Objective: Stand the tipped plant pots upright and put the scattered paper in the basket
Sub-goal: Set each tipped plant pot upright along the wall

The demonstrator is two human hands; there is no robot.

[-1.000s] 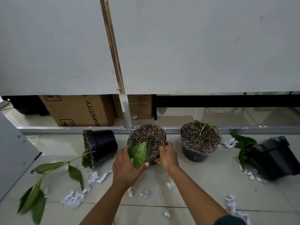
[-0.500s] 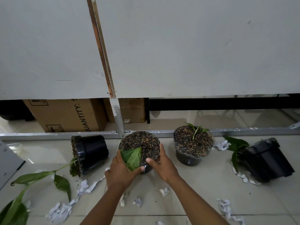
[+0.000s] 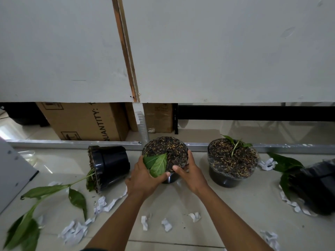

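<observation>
Both hands grip the middle black plant pot (image 3: 167,151), which tilts slightly toward me with its soil top showing. My left hand (image 3: 145,180) holds its left side under a green leaf (image 3: 157,164); my right hand (image 3: 190,173) holds its right side. An upright pot (image 3: 232,160) with a small sprout stands to the right. A tipped pot (image 3: 110,164) lies on its side at left, its leafy stem (image 3: 45,191) stretched across the floor. Another tipped pot (image 3: 319,185) lies at far right. Crumpled paper scraps (image 3: 74,230) are scattered on the tiles. No basket is in view.
A white partition wall (image 3: 217,51) rises behind the pots above a metal floor rail (image 3: 72,143). Cardboard boxes (image 3: 87,122) sit behind the rail. A grey panel (image 3: 12,174) slants in at the left edge.
The pot between my hands has been turned a little further upright and my fingers have shifted around its rim. The view has moved slightly.
</observation>
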